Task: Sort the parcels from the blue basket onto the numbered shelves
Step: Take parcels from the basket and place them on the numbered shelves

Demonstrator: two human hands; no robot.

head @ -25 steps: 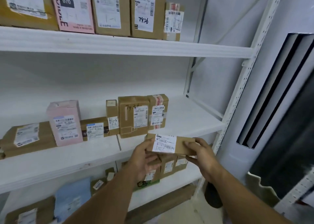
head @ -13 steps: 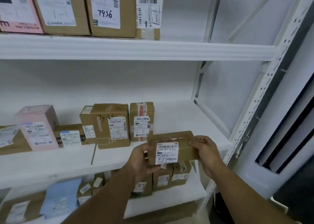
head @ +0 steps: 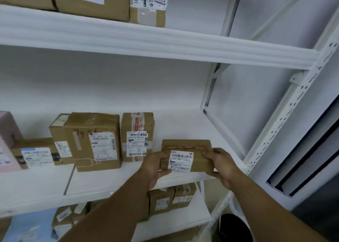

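Observation:
A small brown cardboard parcel [head: 199, 159] with a white barcode label sits upright on the right part of the middle white shelf [head: 117, 183]. My left hand [head: 156, 165] grips its left end and my right hand [head: 221, 163] grips its right end. Just left of it stand a taped brown parcel [head: 136, 137] marked 1-2 and a bigger brown box [head: 93, 140] marked 7936. The blue basket is out of view.
Several more parcels line the middle shelf further left, among them a pink one [head: 7, 142]. Boxes fill the upper shelf [head: 165, 43] and the lower shelf [head: 170, 221]. A perforated white upright [head: 286, 117] bounds the rack on the right, beside a white louvred unit [head: 315, 159].
Both hands have carried the parcel up and forward from below the shelf edge onto the middle shelf, turning it upright beside the taped parcel. The view moved closer and to the right.

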